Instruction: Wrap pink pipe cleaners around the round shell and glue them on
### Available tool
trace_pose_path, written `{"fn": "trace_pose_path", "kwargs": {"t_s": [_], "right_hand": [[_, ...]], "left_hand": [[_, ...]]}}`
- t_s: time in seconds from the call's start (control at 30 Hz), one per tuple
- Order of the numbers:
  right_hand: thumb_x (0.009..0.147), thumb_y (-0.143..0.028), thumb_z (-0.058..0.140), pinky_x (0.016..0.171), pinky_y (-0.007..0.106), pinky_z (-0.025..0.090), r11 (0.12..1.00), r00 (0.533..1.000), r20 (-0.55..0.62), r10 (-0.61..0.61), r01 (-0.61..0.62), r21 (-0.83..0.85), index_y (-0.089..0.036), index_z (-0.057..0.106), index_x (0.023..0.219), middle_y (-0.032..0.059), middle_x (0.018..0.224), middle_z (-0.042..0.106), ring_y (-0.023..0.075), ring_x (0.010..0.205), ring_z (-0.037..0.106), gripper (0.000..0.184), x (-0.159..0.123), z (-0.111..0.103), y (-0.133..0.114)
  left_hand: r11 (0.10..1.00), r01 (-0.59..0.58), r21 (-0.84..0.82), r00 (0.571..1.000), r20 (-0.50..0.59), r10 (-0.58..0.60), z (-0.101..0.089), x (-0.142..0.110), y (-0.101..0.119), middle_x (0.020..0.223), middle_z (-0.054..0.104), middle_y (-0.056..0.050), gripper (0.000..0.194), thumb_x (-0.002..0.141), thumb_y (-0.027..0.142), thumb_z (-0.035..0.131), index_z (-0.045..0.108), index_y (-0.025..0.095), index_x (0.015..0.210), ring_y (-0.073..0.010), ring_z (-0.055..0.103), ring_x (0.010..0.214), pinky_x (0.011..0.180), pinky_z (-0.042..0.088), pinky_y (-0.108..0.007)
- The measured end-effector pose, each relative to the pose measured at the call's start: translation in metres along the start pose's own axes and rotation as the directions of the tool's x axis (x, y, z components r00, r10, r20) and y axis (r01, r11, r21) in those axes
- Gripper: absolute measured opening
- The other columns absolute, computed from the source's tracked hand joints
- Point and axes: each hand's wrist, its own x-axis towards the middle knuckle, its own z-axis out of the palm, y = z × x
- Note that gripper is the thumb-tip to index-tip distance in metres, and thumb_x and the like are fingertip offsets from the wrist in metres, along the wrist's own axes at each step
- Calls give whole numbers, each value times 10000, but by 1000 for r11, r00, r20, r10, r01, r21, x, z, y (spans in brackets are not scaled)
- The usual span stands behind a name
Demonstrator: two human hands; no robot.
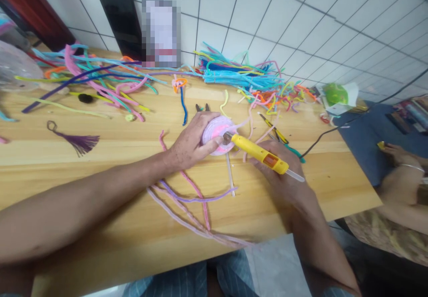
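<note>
- The left hand (190,143) curls its fingers around a pink coiled disc (217,132), held just above the wooden table (133,123).
- The right hand (284,172) grips a yellow glue gun (259,153), nozzle touching the disc.
- Loose pipe cleaners (190,199) lie beneath.

Left hand (189,143) gripping pink coil (217,133), right hand (279,172) holding yellow glue gun (259,153), wooden table (133,172)

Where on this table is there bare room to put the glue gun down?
Bare wood lies on the table between the purple tassel and the left hand, and along the near-right edge past the right hand. The back, with its pipe cleaners, is crowded.
</note>
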Motion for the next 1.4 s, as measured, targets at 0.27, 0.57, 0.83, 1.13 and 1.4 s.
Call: {"fn": "trace_pose_path", "kwargs": {"t_s": [0.27, 0.57, 0.83, 1.13, 1.4], "right_hand": [[1006, -242, 660, 803, 399, 578, 1000, 1000, 9, 5, -5, 5, -261, 663, 1023, 51, 989, 762, 251, 916, 740, 26, -1, 1, -1], [1001, -231, 662, 812, 383, 579, 1000, 1000, 14, 13, -13, -7, -265, 668, 1032, 55, 1019, 776, 240, 935, 749, 46, -1, 1, -2], [998, -259, 659, 812, 410, 593, 998, 999, 10, 53, -53, 29, -292, 657, 1021, 47, 1025, 778, 252, 946, 755, 40, -2, 3, -2], [1008, -263, 655, 804, 406, 588, 998, 998, 18, 66, -67, 9, -276, 682, 1021, 48, 998, 770, 250, 921, 751, 32, -3, 1, -3], [1000, -254, 670, 796, 379, 575, 997, 997, -3, 72, -72, 3, -254, 691, 998, 43, 972, 770, 235, 903, 744, 22, -4, 2, -3]], "left_hand": [[1000, 6, -5, 1000, -8, -6, 1, -1, -1, 1391, 624, -166, 528, 1064, 518, 528, 493, 167, 1458, -303, 597, 1303, 1130, 504, -500], [1000, 6, 6, 1000, 2, -6, 0, 1, 0, 1399, 622, -166, 532, 1065, 521, 518, 489, 171, 1465, -309, 598, 1304, 1130, 504, -509], [1000, -10, 6, 1000, -4, 10, 1, 0, 0, 1386, 617, -167, 526, 1067, 501, 528, 486, 158, 1464, -294, 599, 1287, 1119, 510, -483], [1000, 22, 1, 1000, 15, -22, -1, 1, 2, 1396, 618, -163, 540, 1059, 533, 514, 490, 177, 1465, -306, 593, 1297, 1131, 498, -506], [999, 34, -4, 999, 19, -34, -1, 1, 1, 1400, 620, -170, 548, 1051, 529, 526, 493, 173, 1466, -314, 588, 1302, 1131, 495, -515]]}}
